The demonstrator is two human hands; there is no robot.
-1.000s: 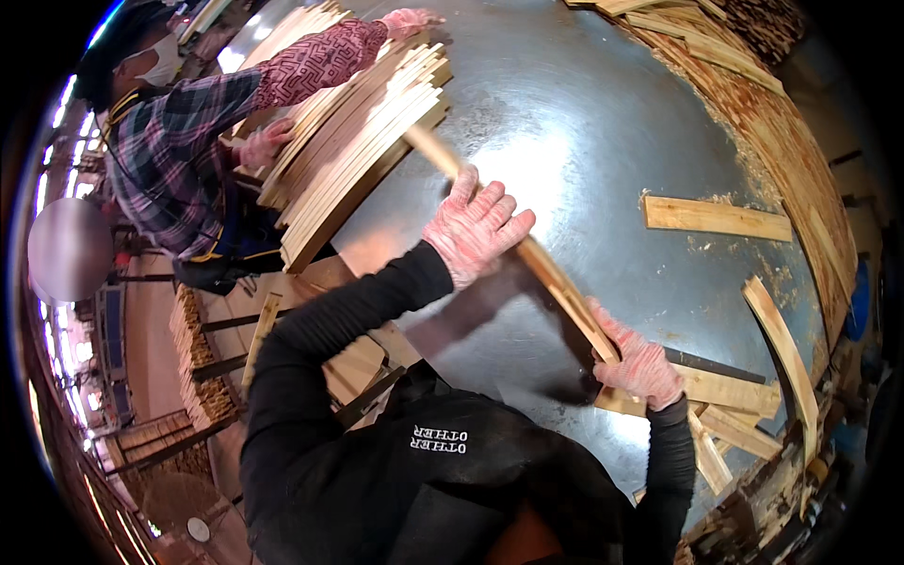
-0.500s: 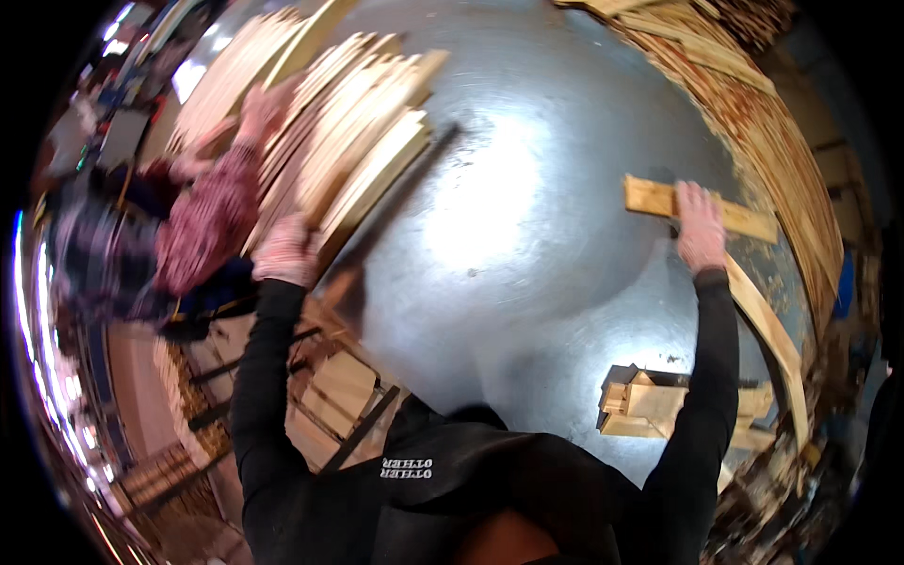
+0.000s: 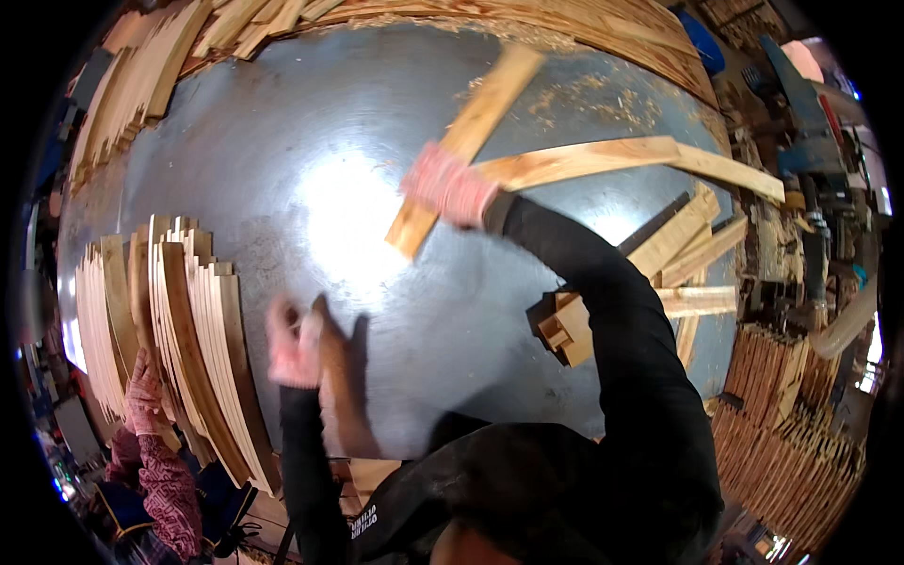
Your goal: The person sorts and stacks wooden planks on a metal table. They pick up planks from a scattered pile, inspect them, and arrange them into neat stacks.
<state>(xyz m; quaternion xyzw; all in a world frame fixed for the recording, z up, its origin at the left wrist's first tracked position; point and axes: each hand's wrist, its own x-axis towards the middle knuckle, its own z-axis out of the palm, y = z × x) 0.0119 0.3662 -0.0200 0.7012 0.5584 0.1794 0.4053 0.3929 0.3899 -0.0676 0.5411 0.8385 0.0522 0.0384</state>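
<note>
My right hand (image 3: 447, 184), in a pinkish knit glove, is closed over a short wooden board (image 3: 501, 92), which slants across the metal table. The board's near end sticks out below my fingers. My left hand (image 3: 296, 344), gloved alike and smeared by motion, is over the table, to the right of a stack of pale wooden slats (image 3: 226, 325). Along its right side runs a blurred brown strip; I cannot make out whether it is wood or a reflection. Right of my right hand, a long slat (image 3: 579, 162) touches another slat (image 3: 730, 171) end to end.
A co-worker's gloved hand (image 3: 144, 395) is on the slat stack at left. Several wood pieces (image 3: 673, 250) lie in a pile beside my right forearm. More boards (image 3: 141, 85) and wood shavings line the table's far side. Stacked timber (image 3: 786, 405) stands at right.
The view has turned to the right. My right hand has brought the short board inward and turned it steeper. My left hand has come away from the slat stack.
</note>
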